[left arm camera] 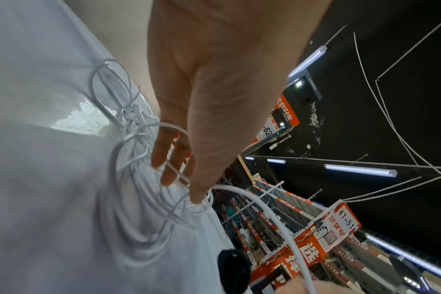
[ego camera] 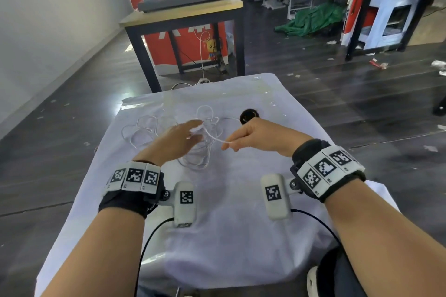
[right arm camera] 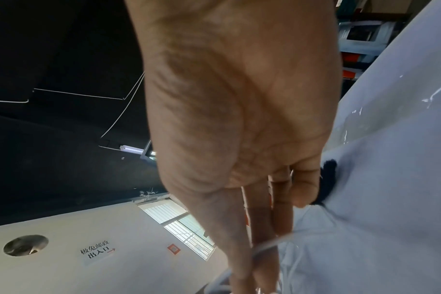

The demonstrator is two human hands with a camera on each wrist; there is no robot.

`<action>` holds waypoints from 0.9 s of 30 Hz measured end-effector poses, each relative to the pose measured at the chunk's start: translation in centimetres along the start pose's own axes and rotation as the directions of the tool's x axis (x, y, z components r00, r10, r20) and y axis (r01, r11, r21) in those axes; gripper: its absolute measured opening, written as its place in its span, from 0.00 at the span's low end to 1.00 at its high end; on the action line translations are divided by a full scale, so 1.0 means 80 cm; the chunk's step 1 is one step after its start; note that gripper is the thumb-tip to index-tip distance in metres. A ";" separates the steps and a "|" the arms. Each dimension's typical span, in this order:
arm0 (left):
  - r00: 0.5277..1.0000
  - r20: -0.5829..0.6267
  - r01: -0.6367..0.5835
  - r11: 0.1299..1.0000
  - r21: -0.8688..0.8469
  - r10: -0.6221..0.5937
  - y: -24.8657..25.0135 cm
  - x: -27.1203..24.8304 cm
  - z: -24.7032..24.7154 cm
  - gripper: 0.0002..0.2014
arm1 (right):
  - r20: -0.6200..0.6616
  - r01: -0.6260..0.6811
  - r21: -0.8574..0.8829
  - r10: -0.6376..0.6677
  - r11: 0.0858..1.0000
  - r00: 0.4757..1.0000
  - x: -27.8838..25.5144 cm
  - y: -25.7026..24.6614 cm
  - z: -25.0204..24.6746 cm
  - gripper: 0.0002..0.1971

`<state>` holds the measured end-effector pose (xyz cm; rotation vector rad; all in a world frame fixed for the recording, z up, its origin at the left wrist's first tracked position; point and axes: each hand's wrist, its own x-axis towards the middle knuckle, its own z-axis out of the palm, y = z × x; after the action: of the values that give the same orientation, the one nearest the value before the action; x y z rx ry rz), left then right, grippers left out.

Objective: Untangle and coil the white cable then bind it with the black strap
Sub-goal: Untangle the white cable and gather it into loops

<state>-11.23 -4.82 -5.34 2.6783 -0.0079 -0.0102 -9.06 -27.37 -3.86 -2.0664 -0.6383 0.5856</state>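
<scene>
The white cable (ego camera: 142, 128) lies in tangled loops on the cloth-covered table (ego camera: 236, 236), far left of centre. More of its turns hang around my left hand (ego camera: 190, 132), whose fingers (left arm camera: 164, 159) are straight and spread through the coil (left arm camera: 129, 199). One strand (left arm camera: 269, 210) runs from there across to my right hand (ego camera: 231, 143), which pinches it between thumb and fingers (right arm camera: 262, 246). The black strap (ego camera: 249, 116) lies rolled on the cloth just beyond my right hand, also seen in the wrist views (left arm camera: 233, 268) (right arm camera: 327, 179).
A dark-framed table with a wooden top (ego camera: 183, 14) stands past the far edge, with a red banner behind it. Shelving and a green tarp (ego camera: 313, 19) fill the back right. The cloth drops off at both sides onto dark floor.
</scene>
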 end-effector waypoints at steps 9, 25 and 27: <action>0.983 -0.009 0.178 0.973 -0.148 -0.181 0.009 0.000 -0.003 0.11 | 0.098 -0.061 -0.099 0.071 0.993 0.993 0.006 0.009 0.006 0.09; 0.933 -0.102 -0.048 0.160 -0.986 -0.346 0.021 -0.016 -0.045 0.07 | -0.453 0.247 0.269 -0.104 0.931 0.885 0.005 -0.004 -0.004 0.14; 0.856 -0.147 -0.104 0.113 -0.988 -0.495 -0.002 -0.015 -0.038 0.07 | -0.555 0.223 0.283 -0.031 0.933 0.832 0.010 0.002 -0.003 0.14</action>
<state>-12.40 -3.31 -2.69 1.1650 0.4015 0.4033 -8.24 -27.09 -4.03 -1.7258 -0.3065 0.0037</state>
